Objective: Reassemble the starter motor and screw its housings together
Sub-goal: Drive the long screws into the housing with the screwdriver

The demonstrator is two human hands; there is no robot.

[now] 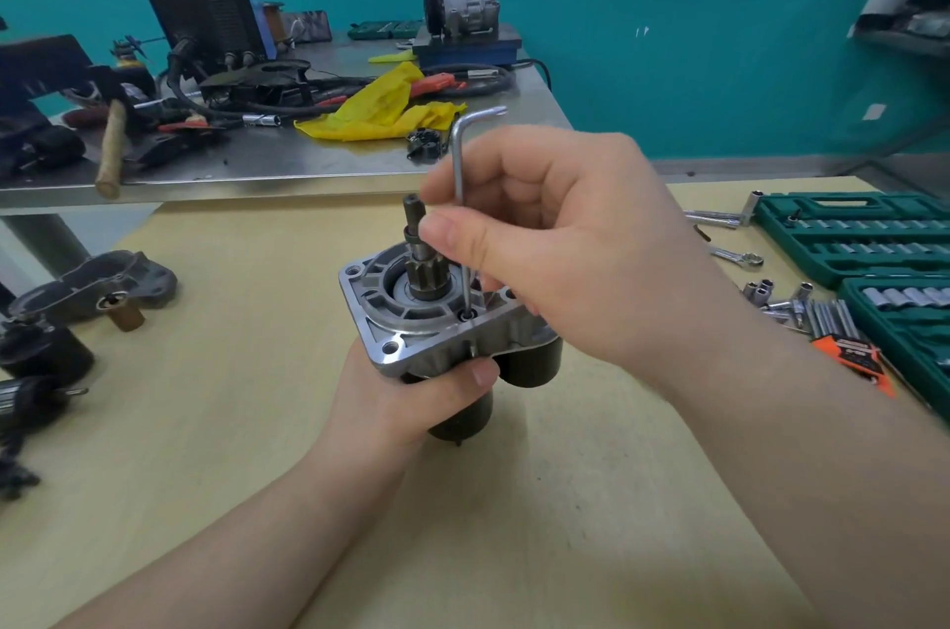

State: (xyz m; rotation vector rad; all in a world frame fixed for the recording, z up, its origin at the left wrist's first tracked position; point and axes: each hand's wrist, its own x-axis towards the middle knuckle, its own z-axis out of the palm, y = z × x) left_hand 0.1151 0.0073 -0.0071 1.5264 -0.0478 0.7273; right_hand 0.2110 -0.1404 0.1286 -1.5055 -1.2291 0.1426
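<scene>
The left hand (406, 392) grips the starter motor (437, 320) from below, holding it upright over the bench (205, 423). The right hand (555, 237) pinches an L-shaped hex key (459, 176) just above that grip, its tip seated in a screw (467, 316) on the motor's flange beside the gear shaft (419, 248).

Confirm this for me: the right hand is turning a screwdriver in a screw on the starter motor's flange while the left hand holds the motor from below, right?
Not quite. In the head view the right hand pinches an L-shaped hex key, not a screwdriver. Its tip sits in the screw on the starter motor, held below by the left hand.
</scene>
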